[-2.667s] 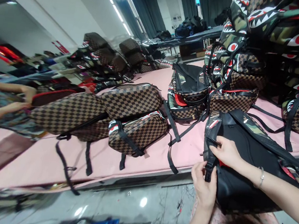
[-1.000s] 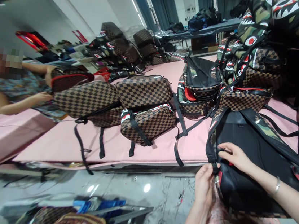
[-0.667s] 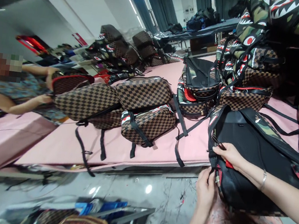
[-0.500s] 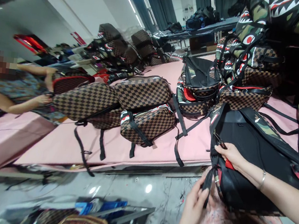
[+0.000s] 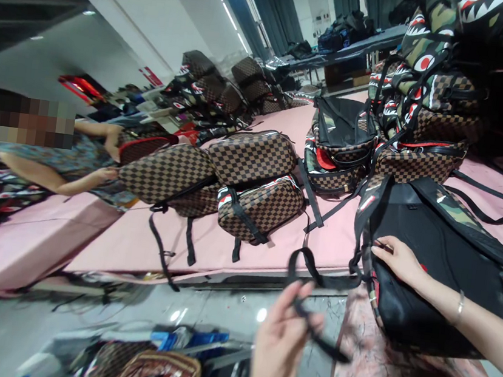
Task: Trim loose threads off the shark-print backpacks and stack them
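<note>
A black backpack (image 5: 446, 280) with camouflage-edged shoulder straps lies back side up at the right, over the table's edge and close to my body. My right hand (image 5: 401, 262) rests on its left edge, fingers closed. Thread snips with a red handle are in that hand, mostly hidden; a bit of red (image 5: 423, 268) shows beside it. Off to the left, my left hand (image 5: 284, 333), blurred, grips a black webbing strap (image 5: 327, 278) that runs from the backpack's lower corner. The strap loops above the fingers and its loose end hangs to the right.
Checkered backpacks (image 5: 255, 158) lie on the pink table (image 5: 207, 250), straps hanging over its edge. More backpacks (image 5: 428, 124) are stacked at the back right. A co-worker (image 5: 67, 160) handles a bag at the left. On the floor below stand a blue item (image 5: 189, 340) and a brown woven one (image 5: 159, 376).
My left hand has moved left and toward me, drawing the strap away from the backpack. The snips, visible before in my right hand, are now mostly covered. The view has shifted slightly left.
</note>
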The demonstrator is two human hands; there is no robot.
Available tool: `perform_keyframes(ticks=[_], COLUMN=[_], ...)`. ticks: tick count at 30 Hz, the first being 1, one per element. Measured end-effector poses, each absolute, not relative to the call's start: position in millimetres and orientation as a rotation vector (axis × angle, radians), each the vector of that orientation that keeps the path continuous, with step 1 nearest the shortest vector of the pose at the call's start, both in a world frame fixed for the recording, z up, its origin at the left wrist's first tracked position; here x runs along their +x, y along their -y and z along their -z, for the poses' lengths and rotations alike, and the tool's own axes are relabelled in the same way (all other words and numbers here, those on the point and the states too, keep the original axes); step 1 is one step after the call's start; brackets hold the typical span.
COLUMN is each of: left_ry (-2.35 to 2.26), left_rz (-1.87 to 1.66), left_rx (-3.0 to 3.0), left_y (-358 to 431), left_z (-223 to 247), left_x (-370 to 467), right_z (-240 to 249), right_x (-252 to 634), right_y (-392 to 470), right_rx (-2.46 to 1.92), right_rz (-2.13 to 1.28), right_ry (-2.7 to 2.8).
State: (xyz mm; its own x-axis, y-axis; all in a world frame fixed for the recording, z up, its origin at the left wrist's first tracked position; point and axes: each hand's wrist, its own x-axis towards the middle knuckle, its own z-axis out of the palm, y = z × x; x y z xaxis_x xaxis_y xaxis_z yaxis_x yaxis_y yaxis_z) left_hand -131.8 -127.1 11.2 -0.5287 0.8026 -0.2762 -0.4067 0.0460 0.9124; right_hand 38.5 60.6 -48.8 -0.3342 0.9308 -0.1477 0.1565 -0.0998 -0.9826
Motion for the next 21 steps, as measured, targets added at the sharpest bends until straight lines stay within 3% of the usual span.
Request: perform_keyframes(ticks=[6, 12, 21], left_ry=[-0.978, -0.948, -0.961], left_rz=[-1.394, -1.328, -1.245], left_rx=[0.451, 0.481, 0.493], left_y=[87.6, 86.6, 85.0], left_z=[15.2, 21.2, 20.5], left_x=[-88.0, -89.2, -85.8], right_z=[41.7, 43.9, 42.2], right_x=[87.9, 117.6, 111.0], right_y=[-16.8, 19.7, 16.8], right_rx=[-1.124, -0.892, -0.774], right_rz=[-1.135, -1.029, -0.914], right_ry=[1.973, 2.282, 2.303])
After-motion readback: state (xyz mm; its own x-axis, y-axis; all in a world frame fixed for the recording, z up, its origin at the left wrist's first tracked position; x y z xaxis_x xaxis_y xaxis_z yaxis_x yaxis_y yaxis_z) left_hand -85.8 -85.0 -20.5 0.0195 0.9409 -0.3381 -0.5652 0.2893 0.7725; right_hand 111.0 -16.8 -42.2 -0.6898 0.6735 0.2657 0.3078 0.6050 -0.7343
